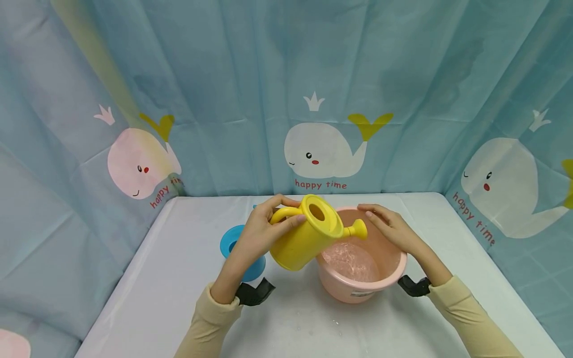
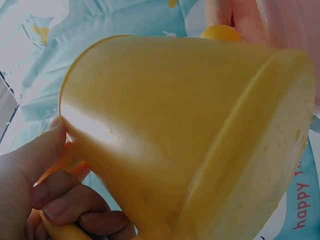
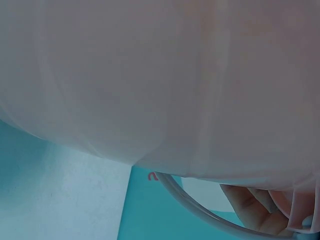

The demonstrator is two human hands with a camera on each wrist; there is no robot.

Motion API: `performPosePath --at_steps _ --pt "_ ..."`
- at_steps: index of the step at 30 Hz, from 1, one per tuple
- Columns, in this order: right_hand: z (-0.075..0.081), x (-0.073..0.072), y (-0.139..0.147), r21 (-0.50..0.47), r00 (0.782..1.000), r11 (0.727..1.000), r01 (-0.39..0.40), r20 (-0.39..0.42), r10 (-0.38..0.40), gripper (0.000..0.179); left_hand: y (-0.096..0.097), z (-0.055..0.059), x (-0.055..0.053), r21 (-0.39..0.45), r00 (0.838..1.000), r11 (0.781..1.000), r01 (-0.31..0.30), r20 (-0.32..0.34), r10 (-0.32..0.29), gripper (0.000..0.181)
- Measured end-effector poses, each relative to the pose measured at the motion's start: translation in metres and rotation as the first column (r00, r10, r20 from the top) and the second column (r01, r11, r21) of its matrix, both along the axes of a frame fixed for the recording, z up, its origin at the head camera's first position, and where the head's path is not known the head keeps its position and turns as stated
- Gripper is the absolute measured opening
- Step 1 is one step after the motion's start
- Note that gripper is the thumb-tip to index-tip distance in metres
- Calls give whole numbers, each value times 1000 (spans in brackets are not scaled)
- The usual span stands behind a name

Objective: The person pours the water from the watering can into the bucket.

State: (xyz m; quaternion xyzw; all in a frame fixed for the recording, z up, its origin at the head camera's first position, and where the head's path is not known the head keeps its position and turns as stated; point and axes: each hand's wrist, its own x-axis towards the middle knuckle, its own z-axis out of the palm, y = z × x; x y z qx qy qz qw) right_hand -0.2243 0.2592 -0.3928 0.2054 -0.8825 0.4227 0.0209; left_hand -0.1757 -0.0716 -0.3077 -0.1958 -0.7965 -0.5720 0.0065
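My left hand (image 1: 264,226) grips the curved handle of a yellow watering can (image 1: 297,243), thumb up against its top edge. The can is tilted to the right, and its spout head (image 1: 359,228) hangs over a pink bucket (image 1: 346,287). Clear water (image 1: 351,261) covers the bucket's bottom. In the left wrist view, the can's body (image 2: 165,125) fills most of the picture, with drops on its base. My right hand (image 1: 394,228) holds the bucket's rim at the far right side. In the right wrist view, its fingers (image 3: 247,205) show past the bucket's wall (image 3: 150,75).
Blue plastic pieces (image 1: 255,268), one ring-shaped, stand on the white table (image 1: 147,278) behind my left forearm, partly hidden. Water drops dot the table before the bucket. A bucket handle (image 3: 190,202) hangs at its side. A blue whale-print curtain (image 1: 224,149) surrounds the table.
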Motion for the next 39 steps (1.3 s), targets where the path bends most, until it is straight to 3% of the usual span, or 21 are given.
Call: performPosePath --at_steps 39 --pt "0 -1 1 37 1000 999 18 -9 -18 38 1 3 0 -19 1000 1000 3 -10 -3 30"
